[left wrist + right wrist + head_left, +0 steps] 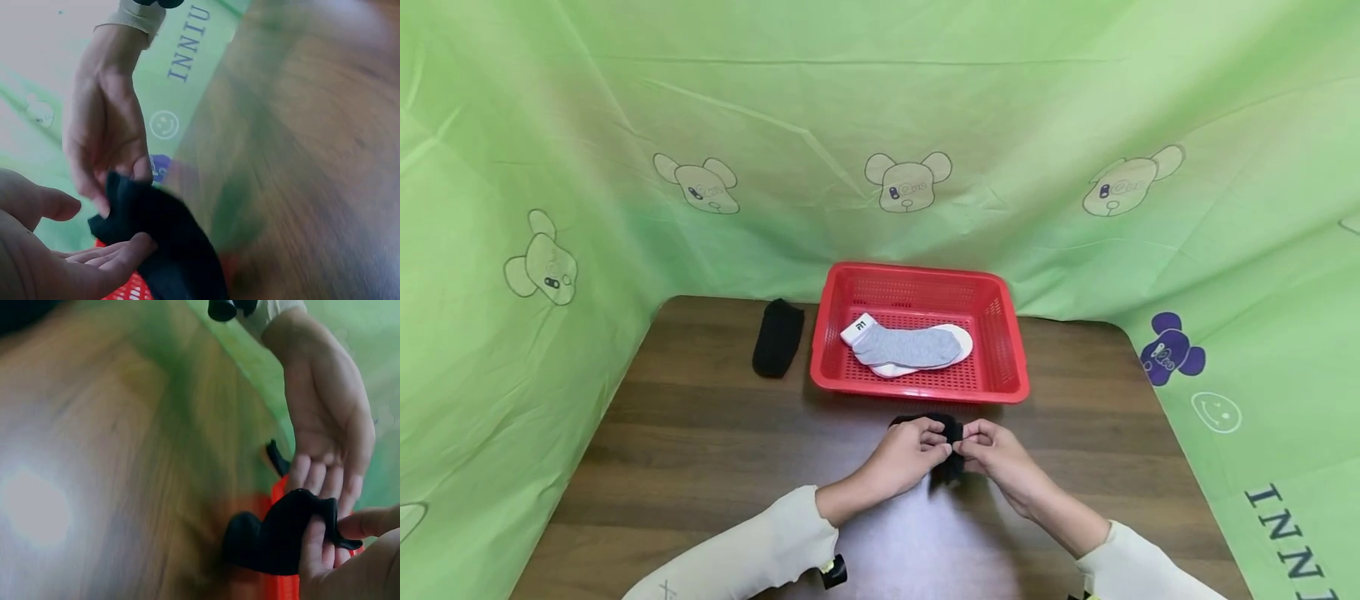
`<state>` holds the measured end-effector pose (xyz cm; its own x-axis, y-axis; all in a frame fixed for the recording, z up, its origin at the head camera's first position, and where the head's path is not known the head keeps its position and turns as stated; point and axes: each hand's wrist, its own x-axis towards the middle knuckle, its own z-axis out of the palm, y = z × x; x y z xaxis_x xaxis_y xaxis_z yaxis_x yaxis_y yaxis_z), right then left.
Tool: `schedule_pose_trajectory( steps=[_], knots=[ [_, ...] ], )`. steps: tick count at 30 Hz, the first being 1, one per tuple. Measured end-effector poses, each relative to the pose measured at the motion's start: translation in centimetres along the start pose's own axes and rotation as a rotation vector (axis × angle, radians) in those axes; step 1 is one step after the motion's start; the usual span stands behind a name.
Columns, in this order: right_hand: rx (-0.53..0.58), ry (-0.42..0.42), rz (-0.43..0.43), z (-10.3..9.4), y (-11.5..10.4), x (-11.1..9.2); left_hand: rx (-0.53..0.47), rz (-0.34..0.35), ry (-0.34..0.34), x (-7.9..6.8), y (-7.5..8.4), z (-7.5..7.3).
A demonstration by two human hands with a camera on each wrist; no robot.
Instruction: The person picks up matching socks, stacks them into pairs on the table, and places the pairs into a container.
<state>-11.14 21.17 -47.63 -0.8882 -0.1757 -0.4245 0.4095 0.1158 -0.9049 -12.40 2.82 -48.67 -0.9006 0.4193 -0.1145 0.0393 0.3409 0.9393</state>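
Observation:
A black sock (931, 419) is between my two hands, in front of the red basket. My right hand (1003, 467) pinches the sock's open end between thumb and fingers. My left hand (906, 458) has its fairly straight fingers against the sock; in the left wrist view its thumb (59, 205) stands apart from the cloth. The rest of the black sock (281, 540) hangs bent from the hands in the right wrist view. Part of it is hidden behind the fingers in the head view.
Behind the hands stands a red plastic basket (917, 394) with perforated walls. A grey sock (910, 346) lies in it over a white one (964, 340). Another black sock (778, 337) lies left of the basket on the wooden table (700, 467). Green printed cloth (805, 100) surrounds the table.

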Motion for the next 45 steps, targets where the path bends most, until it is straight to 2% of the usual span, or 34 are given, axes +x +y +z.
schedule_pose_trajectory(
  steps=[3,6,9,13,16,21,22,24,26,29,33,36,39,42,45],
  knots=[
    [0.087,-0.027,-0.011,0.8,0.0,-0.1,-0.021,-0.005,-0.016,0.1,0.0,0.2],
    [0.123,-0.019,-0.005,1.4,0.0,0.0,0.007,0.007,-0.016,0.3,0.0,0.2],
    [0.088,0.04,0.002,1.8,0.0,0.3,0.035,0.01,-0.011,0.3,-0.2,-0.2],
    [-0.034,0.137,-0.044,1.8,0.4,0.8,0.093,0.008,-0.013,0.2,-0.1,-1.2],
    [-0.195,0.113,-0.187,1.1,1.1,1.4,0.155,0.029,-0.026,-0.1,0.2,-2.1],
    [-0.53,-0.064,-0.558,-0.4,2.7,2.7,0.212,0.061,-0.06,-0.7,1.0,-3.2],
    [-0.574,-0.099,-0.609,-0.6,3.0,2.9,0.208,0.057,-0.067,-0.8,1.1,-3.4],
    [-0.602,-0.168,-0.642,-1.0,3.4,3.1,0.18,0.051,-0.08,-1.0,1.3,-3.8],
    [-0.605,-0.23,-0.624,-1.3,3.8,3.3,0.156,0.042,-0.076,-1.2,1.4,-4.3],
    [-0.581,-0.299,-0.552,-1.9,4.0,3.3,0.105,0.021,-0.059,-1.3,1.1,-5.3],
    [-0.56,-0.337,-0.514,-3.0,3.9,3.3,0.056,-0.001,-0.008,-1.4,-0.1,-6.4],
    [-0.479,-0.385,-0.479,-3.9,3.8,3.4,0.003,-0.03,0.04,-1.3,-1.4,-6.9],
    [-0.366,-0.422,-0.403,-4.7,3.8,3.5,-0.075,-0.073,0.084,-1.3,-2.7,-7.0],
    [-0.316,-0.411,-0.337,-5.2,3.9,3.7,-0.154,-0.119,0.116,-1.4,-4.0,-6.9],
    [-0.365,-0.364,-0.315,-5.3,4.0,3.8,-0.211,-0.156,0.141,-1.5,-5.0,-6.5]
  ],
)
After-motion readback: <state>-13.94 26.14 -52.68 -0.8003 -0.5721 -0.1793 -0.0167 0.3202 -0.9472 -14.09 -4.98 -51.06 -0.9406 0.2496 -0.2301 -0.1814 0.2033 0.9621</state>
